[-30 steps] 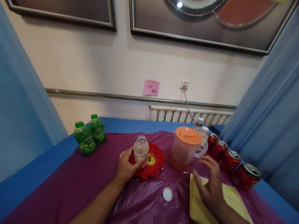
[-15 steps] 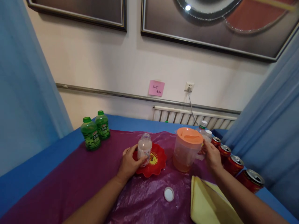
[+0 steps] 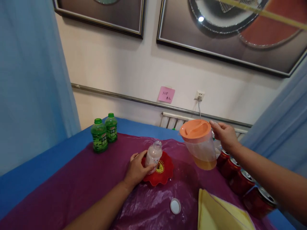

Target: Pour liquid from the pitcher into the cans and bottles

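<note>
My left hand (image 3: 139, 167) is wrapped round a small uncapped bottle (image 3: 153, 156), which tilts slightly to the right over a red scalloped plate (image 3: 166, 175). My right hand (image 3: 225, 135) grips a clear plastic pitcher (image 3: 201, 148) by its handle, mostly hidden behind the fingers. The pitcher has an orange lid (image 3: 195, 130) and a little amber liquid at its bottom. It hangs above the table, tipped toward the bottle but apart from it. A white cap (image 3: 175, 206) lies on the purple sheet in front of the plate.
Two green bottles (image 3: 99, 137) stand at the back left. Several red cans (image 3: 242, 182) line the right side beneath my right forearm. A folded yellow cloth (image 3: 220, 212) lies at the front right on the purple sheet (image 3: 96, 185). Behind is a wall with a radiator (image 3: 171, 120).
My right hand has lifted the pitcher off the table and tilted it leftward. My left hand still holds the bottle, now leaning slightly. The whole view has shifted a little.
</note>
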Motion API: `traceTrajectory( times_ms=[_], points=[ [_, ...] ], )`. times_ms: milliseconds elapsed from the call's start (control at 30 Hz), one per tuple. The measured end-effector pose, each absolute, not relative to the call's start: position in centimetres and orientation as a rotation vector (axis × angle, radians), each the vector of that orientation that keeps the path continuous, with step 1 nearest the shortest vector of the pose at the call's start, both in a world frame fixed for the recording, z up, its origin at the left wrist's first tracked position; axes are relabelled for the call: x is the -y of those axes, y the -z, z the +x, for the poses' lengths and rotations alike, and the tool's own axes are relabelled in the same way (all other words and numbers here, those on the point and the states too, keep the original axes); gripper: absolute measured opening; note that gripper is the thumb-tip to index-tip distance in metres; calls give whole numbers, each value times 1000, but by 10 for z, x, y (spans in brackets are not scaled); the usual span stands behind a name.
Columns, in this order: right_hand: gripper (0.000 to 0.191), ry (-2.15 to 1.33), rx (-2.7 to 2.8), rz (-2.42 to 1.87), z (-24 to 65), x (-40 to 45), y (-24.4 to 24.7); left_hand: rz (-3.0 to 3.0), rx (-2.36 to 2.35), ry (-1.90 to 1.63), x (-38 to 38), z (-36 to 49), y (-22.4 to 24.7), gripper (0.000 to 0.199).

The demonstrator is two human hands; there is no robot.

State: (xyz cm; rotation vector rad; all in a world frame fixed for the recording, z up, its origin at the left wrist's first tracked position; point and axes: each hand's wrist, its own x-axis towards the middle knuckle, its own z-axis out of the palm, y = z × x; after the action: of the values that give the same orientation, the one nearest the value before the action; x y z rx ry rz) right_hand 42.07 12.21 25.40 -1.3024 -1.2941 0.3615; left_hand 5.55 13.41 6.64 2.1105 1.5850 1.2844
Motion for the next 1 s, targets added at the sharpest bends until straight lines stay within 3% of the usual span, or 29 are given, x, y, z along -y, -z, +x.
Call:
traceTrajectory(
  times_ms=[233,1000],
  points=[
    [59,-232,1500,-1324,401,-136,-283,2159,-1533,-1290,-128,56,-69,58],
    [61,-58,1853,-1405,350,-150,-297,2184,-1421,-1258,-123,56,-68,62]
  ],
)
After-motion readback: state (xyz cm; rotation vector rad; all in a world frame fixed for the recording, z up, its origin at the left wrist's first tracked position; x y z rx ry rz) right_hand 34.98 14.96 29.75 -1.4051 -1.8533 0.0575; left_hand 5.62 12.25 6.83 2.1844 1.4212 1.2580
